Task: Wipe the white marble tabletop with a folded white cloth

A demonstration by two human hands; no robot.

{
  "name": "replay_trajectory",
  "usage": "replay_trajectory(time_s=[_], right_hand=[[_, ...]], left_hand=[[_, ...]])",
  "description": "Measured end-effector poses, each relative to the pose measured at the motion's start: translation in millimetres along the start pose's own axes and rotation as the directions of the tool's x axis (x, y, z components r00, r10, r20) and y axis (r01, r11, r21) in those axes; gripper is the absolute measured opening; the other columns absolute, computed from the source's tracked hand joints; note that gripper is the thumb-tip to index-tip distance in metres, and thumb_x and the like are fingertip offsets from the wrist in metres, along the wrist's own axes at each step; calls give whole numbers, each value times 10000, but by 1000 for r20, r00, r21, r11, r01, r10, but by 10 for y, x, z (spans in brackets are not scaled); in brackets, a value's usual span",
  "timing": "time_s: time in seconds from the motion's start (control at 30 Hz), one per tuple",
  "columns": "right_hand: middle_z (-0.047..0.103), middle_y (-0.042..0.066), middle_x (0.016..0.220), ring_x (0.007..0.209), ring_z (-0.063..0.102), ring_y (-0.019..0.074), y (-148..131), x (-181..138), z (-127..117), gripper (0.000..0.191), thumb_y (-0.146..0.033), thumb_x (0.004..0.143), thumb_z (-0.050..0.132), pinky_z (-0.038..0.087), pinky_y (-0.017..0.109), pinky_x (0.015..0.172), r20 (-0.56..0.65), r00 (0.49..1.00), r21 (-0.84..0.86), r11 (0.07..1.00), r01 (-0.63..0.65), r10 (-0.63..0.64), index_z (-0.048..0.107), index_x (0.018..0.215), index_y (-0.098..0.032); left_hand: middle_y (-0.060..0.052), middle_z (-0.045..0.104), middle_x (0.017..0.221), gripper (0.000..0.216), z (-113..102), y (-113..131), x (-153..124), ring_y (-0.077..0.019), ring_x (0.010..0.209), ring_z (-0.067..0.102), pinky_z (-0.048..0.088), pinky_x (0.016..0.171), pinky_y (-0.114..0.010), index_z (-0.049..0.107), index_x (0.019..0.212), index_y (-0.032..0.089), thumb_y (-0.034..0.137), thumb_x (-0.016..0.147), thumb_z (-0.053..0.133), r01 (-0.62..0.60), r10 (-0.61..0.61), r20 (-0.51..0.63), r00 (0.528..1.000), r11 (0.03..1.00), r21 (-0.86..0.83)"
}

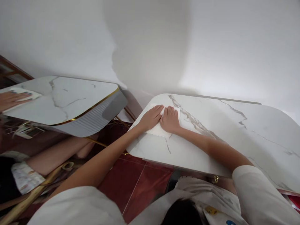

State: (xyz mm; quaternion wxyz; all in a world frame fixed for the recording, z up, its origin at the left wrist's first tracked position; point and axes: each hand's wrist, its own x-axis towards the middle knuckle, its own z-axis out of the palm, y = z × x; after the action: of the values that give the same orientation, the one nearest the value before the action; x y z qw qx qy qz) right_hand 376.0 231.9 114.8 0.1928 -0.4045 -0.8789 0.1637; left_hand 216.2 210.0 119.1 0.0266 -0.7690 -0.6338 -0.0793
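Observation:
My left hand (153,117) lies flat on a white sheet of tissue or thin cloth (154,129), its fingers stretched out to the upper right. Beside it, my right hand (170,118) presses flat on the same sheet, fingers pointing away from me, the two hands touching or nearly so. Under the sheet is a white tabletop with grey-brown marble veins (201,159), near its rounded left end. Both palms hide part of the sheet.
At the left, another person's hand (15,99) rests on a white sheet on a second marbled tabletop (67,100) with a gold edge. A white wall (234,47) stands behind both tables. A tape roll (68,166) and a wooden pole (30,204) are at lower left.

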Motion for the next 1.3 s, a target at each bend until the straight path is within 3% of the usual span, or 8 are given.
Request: replay_trajectory(time_s=[0.13, 0.27, 0.43, 0.6, 0.7, 0.8, 1.1, 1.3], right_hand=[[232, 240, 1557, 1450, 175, 352, -293, -468, -62, 613, -279, 948, 288, 125, 527, 1159, 68, 997, 80, 996, 39, -44, 267, 1472, 38], [211, 238, 1564, 1457, 153, 353, -427, -784, -117, 628, -282, 938, 305, 105, 535, 1170, 105, 991, 134, 988, 75, -89, 261, 1477, 38], [201, 248, 1561, 1456, 146, 364, -363, -1098, -200, 645, -285, 927, 323, 114, 556, 1168, 105, 985, 165, 979, 121, -140, 259, 1475, 51], [216, 237, 1557, 1459, 153, 346, -94, -1321, -295, 632, -277, 937, 306, 142, 538, 1172, 114, 981, 160, 978, 135, -154, 267, 1473, 55], [221, 233, 1555, 1457, 173, 328, 62, -1267, -339, 614, -253, 945, 296, 163, 492, 1178, 142, 979, 124, 984, 130, -147, 265, 1470, 65], [233, 232, 1552, 1452, 191, 335, 167, -1021, -353, 592, -203, 934, 312, 163, 495, 1170, 136, 987, 40, 996, 81, -86, 285, 1465, 55], [350, 217, 1515, 1408, 302, 304, 613, 251, -201, 532, -209, 947, 326, 245, 412, 1128, -12, 993, -44, 992, -114, 114, 369, 1427, 16], [377, 213, 1500, 1398, 303, 286, 1052, 886, -171, 529, -243, 955, 332, 218, 388, 1129, -88, 990, -37, 993, -111, 108, 392, 1403, 31]], left_hand=[[-73, 363, 1532, 583, -163, 233, -562, -195, 1428, 299, 212, 1207, -377, 354, 1463, 136, 365, 946, 211, 56, -56, 33, 998, 998, 4], [-44, 366, 1531, 588, -228, 412, -897, -198, 1429, 302, 210, 1211, -397, 350, 1474, 178, 377, 934, 228, 104, -104, 32, 994, 995, 9], [-30, 345, 1539, 590, -235, 724, -1079, -201, 1430, 300, 220, 1209, -409, 346, 1481, 201, 365, 922, 258, 133, -134, 28, 991, 991, 17], [-51, 366, 1528, 582, -154, 1112, -1050, -199, 1420, 321, 257, 1194, -406, 373, 1468, 187, 337, 914, 272, 138, -138, -8, 990, 990, 39], [-75, 404, 1506, 580, -95, 1199, -865, -207, 1403, 354, 266, 1190, -391, 409, 1445, 156, 322, 898, 307, 152, -151, -11, 988, 987, 44], [-103, 430, 1488, 577, -64, 1124, -533, -221, 1392, 369, 267, 1186, -390, 435, 1418, 110, 313, 887, 339, 148, -149, 11, 989, 988, 30], [-92, 501, 1433, 496, 102, 482, 740, -221, 1348, 424, 320, 1145, -371, 505, 1347, 143, 290, 894, 366, 155, -165, -78, 983, 981, -120], [-105, 503, 1430, 510, 296, 189, 1489, -198, 1337, 432, 303, 1139, -331, 493, 1362, 98, 260, 902, 342, 153, -167, -89, 982, 977, -151]])
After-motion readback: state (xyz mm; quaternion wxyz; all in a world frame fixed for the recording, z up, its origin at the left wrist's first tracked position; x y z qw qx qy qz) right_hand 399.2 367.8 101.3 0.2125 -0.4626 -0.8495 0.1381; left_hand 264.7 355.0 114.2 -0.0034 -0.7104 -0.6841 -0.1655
